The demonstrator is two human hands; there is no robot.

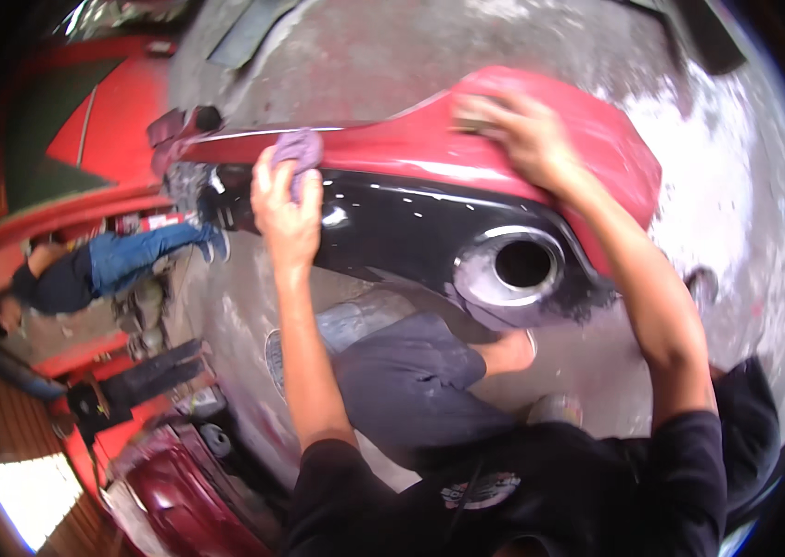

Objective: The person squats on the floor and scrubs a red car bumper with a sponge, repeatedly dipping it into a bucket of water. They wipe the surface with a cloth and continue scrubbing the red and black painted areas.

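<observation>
A car bumper (587, 121), glossy red above with a black lower section (392, 209), lies across in front of me. Near its right end the black part has a round exhaust opening with a pale silvery rim (463, 269). My left hand (289, 218) grips a crumpled purple cloth (300, 148) at the bumper's upper left, where red meets black. Farther right, my right hand (532, 139) is on the red surface, fingers bent around something brownish and flat; blur hides what it is.
Grey floor with white patches (708, 158) surrounds the bumper. At left stand a red car (123, 121) and a person in jeans (133, 260). A dark red car part (179, 492) lies at lower left. Dark panels (249, 32) rest beyond the bumper.
</observation>
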